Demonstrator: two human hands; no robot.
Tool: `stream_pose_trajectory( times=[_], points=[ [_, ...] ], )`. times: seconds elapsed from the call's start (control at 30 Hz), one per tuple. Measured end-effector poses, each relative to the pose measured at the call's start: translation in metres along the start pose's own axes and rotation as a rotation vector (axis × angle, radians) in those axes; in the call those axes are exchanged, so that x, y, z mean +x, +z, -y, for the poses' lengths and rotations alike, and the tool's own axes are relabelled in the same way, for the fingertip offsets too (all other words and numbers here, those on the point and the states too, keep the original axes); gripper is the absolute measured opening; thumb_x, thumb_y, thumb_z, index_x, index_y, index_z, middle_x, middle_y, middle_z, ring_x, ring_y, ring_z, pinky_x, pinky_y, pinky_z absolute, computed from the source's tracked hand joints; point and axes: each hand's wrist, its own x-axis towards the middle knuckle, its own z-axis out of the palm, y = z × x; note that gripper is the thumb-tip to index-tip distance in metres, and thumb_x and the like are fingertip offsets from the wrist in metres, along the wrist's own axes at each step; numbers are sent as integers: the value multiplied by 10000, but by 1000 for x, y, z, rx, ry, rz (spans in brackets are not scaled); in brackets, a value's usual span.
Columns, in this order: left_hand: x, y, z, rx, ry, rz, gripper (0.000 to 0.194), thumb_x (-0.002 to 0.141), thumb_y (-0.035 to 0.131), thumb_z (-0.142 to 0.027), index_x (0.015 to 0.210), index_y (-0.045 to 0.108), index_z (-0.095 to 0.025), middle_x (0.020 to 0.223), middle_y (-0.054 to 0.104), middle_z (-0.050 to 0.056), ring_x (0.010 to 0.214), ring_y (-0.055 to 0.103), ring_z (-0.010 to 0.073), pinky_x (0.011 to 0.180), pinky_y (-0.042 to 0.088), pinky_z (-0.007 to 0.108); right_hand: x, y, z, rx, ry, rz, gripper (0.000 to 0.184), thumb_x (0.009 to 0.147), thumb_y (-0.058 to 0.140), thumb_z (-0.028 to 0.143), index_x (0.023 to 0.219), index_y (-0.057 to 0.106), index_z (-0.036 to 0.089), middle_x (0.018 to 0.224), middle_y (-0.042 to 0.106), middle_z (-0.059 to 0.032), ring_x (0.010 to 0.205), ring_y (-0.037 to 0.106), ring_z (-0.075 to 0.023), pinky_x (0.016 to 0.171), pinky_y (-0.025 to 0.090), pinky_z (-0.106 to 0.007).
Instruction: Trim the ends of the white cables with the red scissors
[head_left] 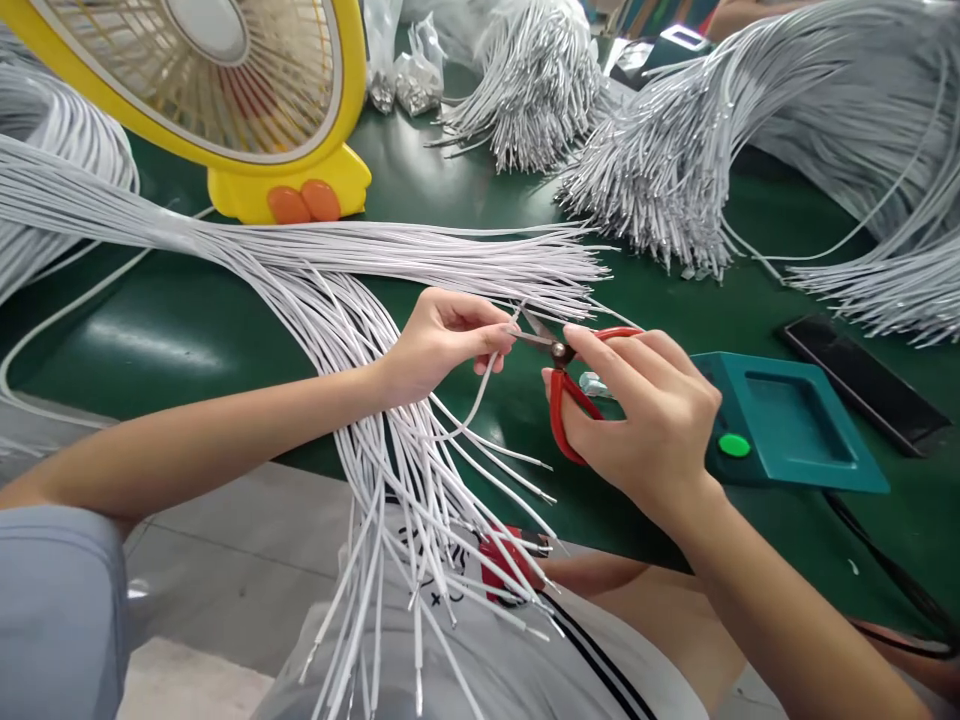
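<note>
Left hand [442,345] pinches one white wire [486,383], mid-scene; right hand [645,420] grips red-handled scissors [559,352], opened beside that wire's end. The step seems to be trimming; the cut calls for steadiness. A wire bundle [401,440] drapes near; a yellow fan [219,27] stands far left.

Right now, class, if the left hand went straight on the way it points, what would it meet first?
The left hand would probably meet the scissors in the right hand first, though depth is hard to judge.
</note>
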Motion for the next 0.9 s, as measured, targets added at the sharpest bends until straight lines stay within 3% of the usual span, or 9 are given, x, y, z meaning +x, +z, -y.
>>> stream_pose_trajectory(
  times=[0.27, 0.73, 0.8, 0.9],
  points=[
    [1, 1, 1, 26, -6, -3, 185, 687, 779, -256, 687, 694, -92, 552, 607, 0, 468, 567, 71, 396, 427, 151, -3, 9, -7, -54, -25, 59, 304, 783, 624, 212, 1083, 647, 250, 751, 694, -44, 677, 610, -188, 568, 467, -295],
    [1, 0, -1, 7, -15, 16, 188, 683, 783, -270, 678, 697, -102, 555, 589, -6, 469, 547, 57, 409, 417, 151, -2, 8, -10, 103, 13, 60, 309, 767, 648, 202, 1073, 645, 249, 754, 686, -44, 701, 616, -196, 585, 471, -300],
    [1, 0, 0, -3, -25, 2, 195, 681, 784, -274, 675, 694, -101, 548, 592, -4, 461, 545, 60, 403, 414, 155, -2, 6, -8, 150, 78, 41, 297, 757, 671, 228, 1053, 655, 255, 740, 672, -39, 657, 593, -183, 586, 471, -306],
    [0, 0, 0, -13, -43, -9, 208, 680, 785, -287, 688, 697, -99, 542, 597, 1, 459, 547, 68, 400, 408, 161, 2, 3, -6, 346, 325, 3, 261, 745, 698, 286, 1003, 667, 265, 689, 624, -7, 556, 527, -134, 506, 441, -282]
  ],
)
